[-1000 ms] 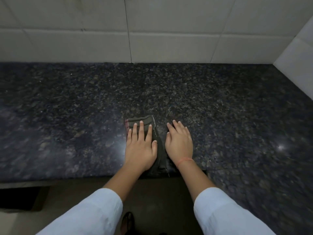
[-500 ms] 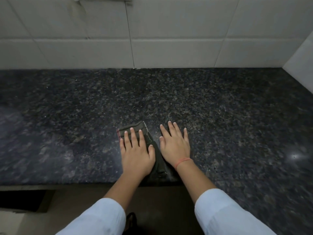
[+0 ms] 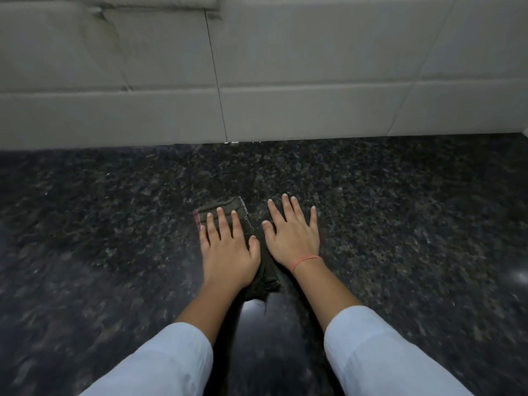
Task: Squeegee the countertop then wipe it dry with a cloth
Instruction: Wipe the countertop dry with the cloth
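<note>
The cloth [image 3: 264,274] lay folded into a thick dark olive pad on the speckled black granite tabletop [image 3: 114,238], roughly mid-depth, with bare stone between it and the tiled wall [image 3: 314,110]. It looked soft and light, the sort of thing that goes limp if picked up by a corner, and a loose thread ran down its right side. On polished stone I'd expect it to slide easily and to bunch if pushed from one edge only. It seemed best handled from above, with flat palms spread over the folds, not pinched.

That was how the person had it. The left hand [image 3: 228,252] lay flat on the pad, palm down, fingers straight and slightly fanned, their tips just short of the far edge and the thumb out along the right side. The right hand [image 3: 294,238] lay flat beside it, fingers spread wider, the thumb side and heel of the palm over the cloth's right part. Whether its outer fingers rested on cloth or on bare stone I couldn't tell, dark on dark. Neither hand curled round or gripped anything.

A thin red thread band [image 3: 307,260] circled the right wrist, and white sleeves [image 3: 171,361] covered both forearms. No squeegee was in sight, so I took this for the drying stage.
</note>
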